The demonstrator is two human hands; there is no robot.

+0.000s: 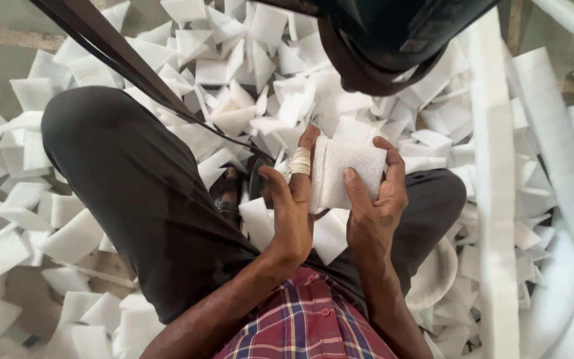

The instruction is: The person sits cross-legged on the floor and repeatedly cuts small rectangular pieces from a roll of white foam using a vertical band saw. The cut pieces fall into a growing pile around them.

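A seated person holds a small stack of white foam sheets upright between both hands, above the lap. The left hand, a pale band wrapped round one finger, presses flat against the stack's left edge, while the right hand grips it from the right, thumb across the near face and fingers curled over the far edge. Loose white foam squares litter the floor all around, and long foam strips lie at right, beside the dark trousers.
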